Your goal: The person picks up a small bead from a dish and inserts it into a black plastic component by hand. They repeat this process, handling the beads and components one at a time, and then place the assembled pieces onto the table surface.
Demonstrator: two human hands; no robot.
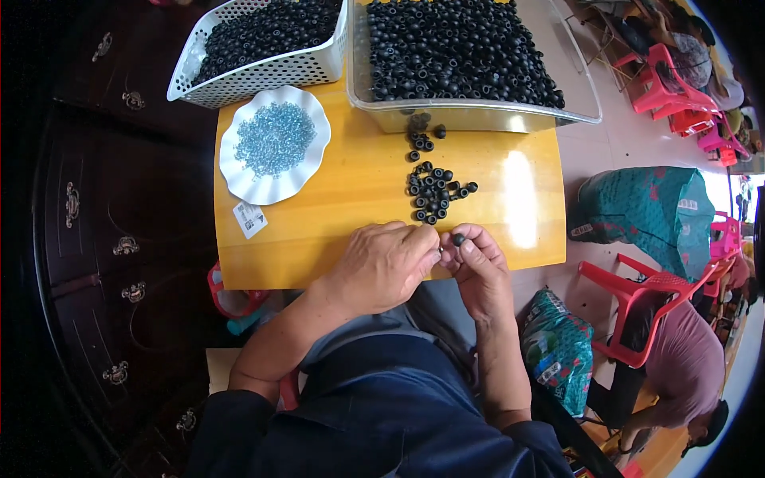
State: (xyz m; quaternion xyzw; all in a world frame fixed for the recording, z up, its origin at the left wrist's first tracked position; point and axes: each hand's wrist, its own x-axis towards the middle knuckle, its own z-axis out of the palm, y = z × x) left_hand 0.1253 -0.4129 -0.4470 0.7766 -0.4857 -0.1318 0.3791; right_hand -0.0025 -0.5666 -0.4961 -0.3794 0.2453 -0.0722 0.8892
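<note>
My right hand [484, 271] pinches a small round black cap [458, 239] between thumb and fingertips, above the table's near edge. Right beside it, my left hand [384, 264] is closed with its fingertips together; a tiny bit of something shows there, too small to name. The two hands nearly touch. Just beyond them lies a loose pile of black caps [431, 191], hollow on one side, with a few more toward the tub. At the left of the table, a white wavy-edged plate [280, 191] bears many small, shiny, pale blue see-through pieces.
A see-through tub [478, 119] and a white perforated basket [263, 77], both full of black caps, stand at the table's far side. A white label [250, 220] lies by the plate. Dark drawers [72, 207] flank the left; teal bags [645, 207], red chairs and people are right.
</note>
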